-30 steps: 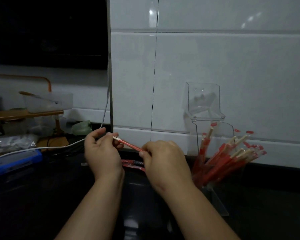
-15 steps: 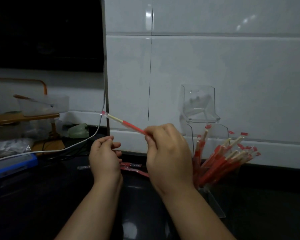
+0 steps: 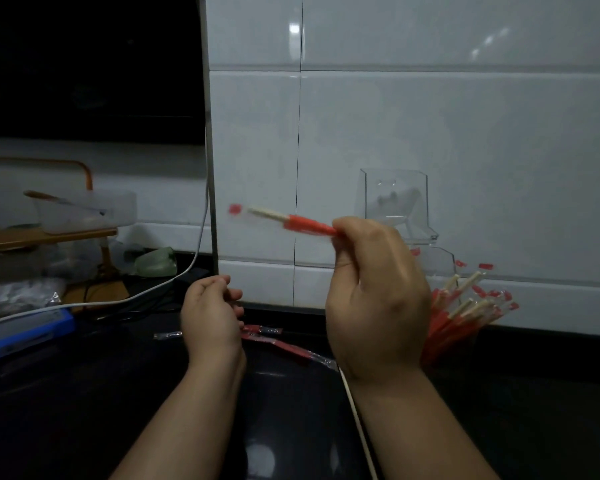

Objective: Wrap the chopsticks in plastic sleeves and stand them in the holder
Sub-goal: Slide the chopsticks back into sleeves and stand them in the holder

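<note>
Nearest, both forearms rise from the bottom edge, cut off below the elbow, over a dark counter (image 3: 84, 410) too dim to read in detail. A thin pale stick (image 3: 360, 429) runs from under the right wrist to the frame edge; it may be a bare chopstick, but its upper end is hidden.

The left hand (image 3: 210, 311) hangs low, left of centre, with its back to the camera and its fingers loosely curled. Nothing shows in them, and the palm is out of sight. Just beyond it, loose red-and-clear sleeves (image 3: 274, 337) lie flat on the counter, partly covered by that hand.

The right hand (image 3: 374, 299) is raised higher, its thumb and fingers pinching the sleeved chopsticks (image 3: 305, 225). These point up and left in the air and are blurred: the red wrap is near the grip, pale wood shows past it, and a red tab sits at the far tip. The gripped end is buried in the fist.

Right of the hand, wrapped chopsticks (image 3: 465, 313) fan out to the right from the clear holder (image 3: 394, 199) against the tiled wall (image 3: 465, 116). The holder's lower part is hidden behind the hand and lost in shadow.

Far left, a blue object (image 3: 25, 330) is cut by the frame. A white cable (image 3: 187, 271) crosses above it, and a crinkled bag (image 3: 14, 296), a green lump (image 3: 156, 261) and a clear tub (image 3: 84, 213) on a wooden rack (image 3: 49, 233) are murky.
</note>
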The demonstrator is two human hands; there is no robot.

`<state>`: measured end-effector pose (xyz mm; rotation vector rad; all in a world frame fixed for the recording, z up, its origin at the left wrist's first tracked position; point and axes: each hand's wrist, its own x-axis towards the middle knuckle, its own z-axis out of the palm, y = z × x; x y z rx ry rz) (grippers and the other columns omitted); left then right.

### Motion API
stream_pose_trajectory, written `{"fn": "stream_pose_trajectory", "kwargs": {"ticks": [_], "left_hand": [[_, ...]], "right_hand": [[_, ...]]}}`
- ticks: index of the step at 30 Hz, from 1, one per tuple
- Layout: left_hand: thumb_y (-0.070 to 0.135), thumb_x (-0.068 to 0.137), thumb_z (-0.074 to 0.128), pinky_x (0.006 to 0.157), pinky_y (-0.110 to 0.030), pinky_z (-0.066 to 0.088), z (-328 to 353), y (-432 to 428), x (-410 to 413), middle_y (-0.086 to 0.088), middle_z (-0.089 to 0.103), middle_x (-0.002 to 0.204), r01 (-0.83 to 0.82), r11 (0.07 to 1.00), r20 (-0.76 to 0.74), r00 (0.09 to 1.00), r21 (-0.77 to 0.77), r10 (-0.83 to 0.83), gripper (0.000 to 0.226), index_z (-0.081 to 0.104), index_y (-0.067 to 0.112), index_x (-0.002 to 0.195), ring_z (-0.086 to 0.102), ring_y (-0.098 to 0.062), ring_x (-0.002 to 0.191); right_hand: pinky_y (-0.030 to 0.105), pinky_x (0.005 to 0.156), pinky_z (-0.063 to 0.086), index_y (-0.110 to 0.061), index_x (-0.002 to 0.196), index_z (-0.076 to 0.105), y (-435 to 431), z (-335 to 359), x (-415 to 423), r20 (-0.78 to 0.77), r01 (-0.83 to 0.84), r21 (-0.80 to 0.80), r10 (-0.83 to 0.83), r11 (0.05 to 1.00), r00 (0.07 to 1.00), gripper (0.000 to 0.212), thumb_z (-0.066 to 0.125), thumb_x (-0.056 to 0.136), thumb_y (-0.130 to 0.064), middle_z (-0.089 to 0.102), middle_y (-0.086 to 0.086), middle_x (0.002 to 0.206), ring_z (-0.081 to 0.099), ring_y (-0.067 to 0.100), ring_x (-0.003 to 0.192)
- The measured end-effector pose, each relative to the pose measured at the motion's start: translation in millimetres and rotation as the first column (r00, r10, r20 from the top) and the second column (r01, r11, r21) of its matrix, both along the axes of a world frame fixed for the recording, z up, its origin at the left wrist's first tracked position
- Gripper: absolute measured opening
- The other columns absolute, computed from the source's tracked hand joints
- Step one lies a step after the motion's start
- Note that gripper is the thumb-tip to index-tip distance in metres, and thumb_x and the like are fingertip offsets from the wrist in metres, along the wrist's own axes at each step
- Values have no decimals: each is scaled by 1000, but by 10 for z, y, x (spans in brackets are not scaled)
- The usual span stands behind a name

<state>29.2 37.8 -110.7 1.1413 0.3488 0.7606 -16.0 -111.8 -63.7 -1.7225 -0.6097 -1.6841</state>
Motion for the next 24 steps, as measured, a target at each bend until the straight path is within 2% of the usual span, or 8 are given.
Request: {"fn": "stream_pose_trajectory", "kwargs": {"ticks": [4,8,10,13,16,19,21,24], "left_hand": [[15,98,47,52,-27,36,5,2,5,-5,60,81,8,1000,1,1000,-13,-8,16,62,17,96,48,-14,62],[15,98,46,51,-27,36,-1,7,17,-5,59,81,15,1000,2,1000,-15,-15,16,62,14,100,47,-14,61],[15,98,47,52,-27,36,-6,10,19,-5,59,81,19,1000,-3,1000,-9,-19,16,62,13,102,47,-14,61],[13,96,50,56,-29,39,-8,1,6,-6,60,84,42,999,-25,999,18,-42,14,63,14,101,49,-16,65],[9,95,52,59,-29,42,7,-15,-17,-7,62,86,84,996,-59,995,29,-82,13,64,13,98,52,-18,70],[3,92,53,60,-29,43,1,-26,-15,-8,63,87,166,982,-119,981,87,-155,17,65,14,93,54,-20,73],[2,91,55,63,-30,44,-44,-35,26,-9,65,89,239,958,-169,962,160,-212,19,67,16,91,56,-22,76],[2,91,60,71,-31,50,-143,-32,105,-7,69,93,277,920,-215,951,277,-222,21,70,21,89,61,-22,80]], "right_hand": [[20,60,44,-10,114,62,-52,61,-6,-153,123,101,-107,987,983,19,53,97,-14,68,3,89,63,18,74],[27,64,41,-26,130,39,-126,72,16,-315,204,171,-143,964,938,42,56,94,-11,70,3,106,65,23,80],[26,61,40,-22,124,46,-157,88,36,-295,238,165,-182,957,938,38,58,92,-7,65,3,112,61,23,78],[16,49,30,-13,102,65,-163,99,60,-236,301,123,-267,946,934,24,63,85,4,60,6,105,44,13,63],[16,51,30,-10,91,73,-174,87,59,-210,313,105,-286,944,935,22,65,82,8,60,7,96,43,12,65],[19,54,35,-8,89,74,-162,79,58,-126,258,73,-248,963,961,21,67,79,9,61,7,91,43,9,68],[11,60,34,-7,90,74,-102,46,52,-72,171,24,-169,985,983,21,65,79,9,63,7,88,44,8,70],[22,65,44,-7,90,73,2,-12,79,-90,53,-61,-58,997,994,22,60,77,6,65,6,88,57,18,76]]}}
